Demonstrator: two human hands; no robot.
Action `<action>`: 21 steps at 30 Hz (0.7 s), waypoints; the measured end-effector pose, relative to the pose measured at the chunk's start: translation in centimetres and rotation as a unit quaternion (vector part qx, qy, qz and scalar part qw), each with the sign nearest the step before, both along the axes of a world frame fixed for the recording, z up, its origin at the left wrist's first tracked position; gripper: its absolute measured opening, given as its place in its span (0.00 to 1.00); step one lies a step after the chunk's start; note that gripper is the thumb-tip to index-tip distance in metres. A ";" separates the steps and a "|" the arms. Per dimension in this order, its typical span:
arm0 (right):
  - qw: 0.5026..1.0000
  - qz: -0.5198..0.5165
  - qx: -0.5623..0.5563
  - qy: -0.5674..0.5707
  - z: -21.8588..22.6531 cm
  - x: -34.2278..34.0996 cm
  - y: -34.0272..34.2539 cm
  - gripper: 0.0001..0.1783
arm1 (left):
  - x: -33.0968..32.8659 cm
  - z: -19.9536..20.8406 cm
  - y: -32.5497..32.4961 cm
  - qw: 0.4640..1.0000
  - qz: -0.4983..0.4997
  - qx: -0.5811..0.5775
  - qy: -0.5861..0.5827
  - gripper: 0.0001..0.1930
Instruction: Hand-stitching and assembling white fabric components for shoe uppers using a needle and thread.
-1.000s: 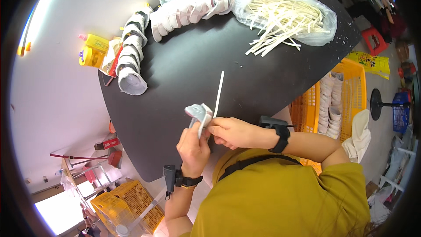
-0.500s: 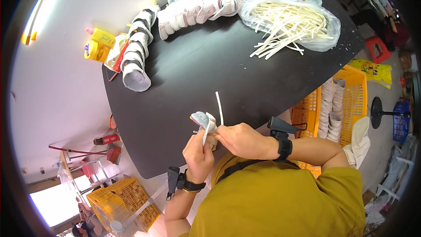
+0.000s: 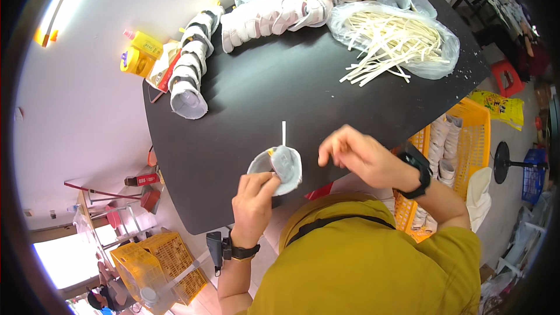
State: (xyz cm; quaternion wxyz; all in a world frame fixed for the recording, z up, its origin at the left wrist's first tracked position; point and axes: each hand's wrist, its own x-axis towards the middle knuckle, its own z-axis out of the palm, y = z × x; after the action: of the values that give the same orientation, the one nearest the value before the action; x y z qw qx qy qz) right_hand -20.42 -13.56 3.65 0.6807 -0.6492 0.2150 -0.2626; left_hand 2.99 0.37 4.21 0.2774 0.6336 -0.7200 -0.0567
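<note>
The fingers of my left hand [image 3: 252, 207] were pinched closed on the near-left rim of a grey-lined shoe upper [image 3: 287, 166]; the upper was above the near part of the black table [image 3: 233, 122], its opening turned towards me; a white strip [image 3: 284, 133] showed just past its far rim; my right hand [image 3: 363, 157] was to the right, apart from the upper, its fingers loosely curled, though I could not tell whether they had hold of anything; farther off, nested pale shoes [image 3: 271, 17] lay beside a clear plastic bag [image 3: 448, 65] of cream strips [image 3: 402, 35].
</note>
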 end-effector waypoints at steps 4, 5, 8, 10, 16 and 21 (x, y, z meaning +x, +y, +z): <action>0.990 0.022 -0.135 0.016 0.4 3.5 -3.3 0.09 | -0.7 -0.4 0.6 0.998 -0.051 -0.014 -0.018 0.21; 0.971 0.050 -0.233 0.003 0.3 4.1 -3.4 0.11 | -0.9 -0.5 0.6 0.998 -0.053 -0.014 -0.018 0.21; 0.951 0.102 -0.291 0.004 -0.1 5.1 -3.2 0.10 | -1.2 -0.7 0.8 0.997 -0.042 -0.055 -0.030 0.21; 0.922 0.080 -0.379 -0.001 -0.5 5.2 -2.5 0.09 | -1.2 -1.1 0.9 0.999 -0.017 -0.036 0.001 0.22; 0.858 0.019 -0.514 0.000 0.0 3.7 2.0 0.09 | -2.0 -2.1 1.3 0.996 0.072 -0.044 0.017 0.24; 0.971 0.080 -0.222 0.035 -1.3 3.2 0.5 0.14 | -2.1 -2.2 0.9 0.996 -0.017 -0.087 -0.010 0.22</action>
State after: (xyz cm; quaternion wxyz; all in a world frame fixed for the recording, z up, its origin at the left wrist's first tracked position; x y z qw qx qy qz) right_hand -17.19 -13.02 2.32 0.5302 -0.8080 0.1224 -0.2260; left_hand 0.89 1.22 2.00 0.3230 0.5951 -0.7359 0.0080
